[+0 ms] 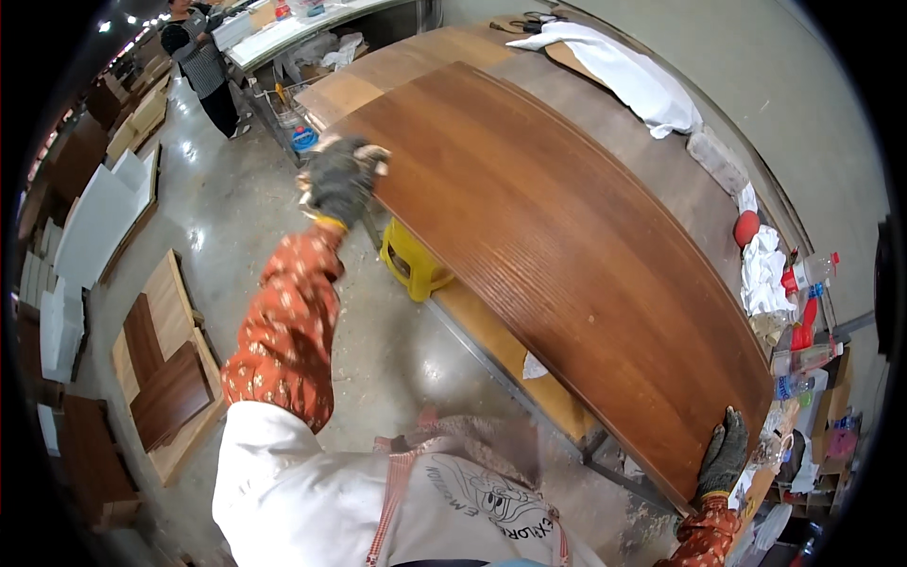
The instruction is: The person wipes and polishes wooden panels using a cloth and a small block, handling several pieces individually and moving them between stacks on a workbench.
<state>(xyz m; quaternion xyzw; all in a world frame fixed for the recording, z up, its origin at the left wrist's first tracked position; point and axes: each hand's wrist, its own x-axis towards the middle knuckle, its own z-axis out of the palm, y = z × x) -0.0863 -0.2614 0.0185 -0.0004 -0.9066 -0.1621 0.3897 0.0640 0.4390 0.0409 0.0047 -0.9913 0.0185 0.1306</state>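
A long brown wood-grain board lies across the workbench, running from the upper left to the lower right. My left hand, in a dark grey glove, is at the board's far left corner. Its fingers look curled, and pale material shows around them; blur hides what it is. At the near right end, my right hand, in a matching glove, rests with its fingers stretched out along the board's edge. Both forearms wear orange patterned sleeves.
A yellow stool stands under the board's left side. White cloth, a red ball and several bottles line the bench's wall side. Loose panels lie on the floor at left. Another person stands at the far left.
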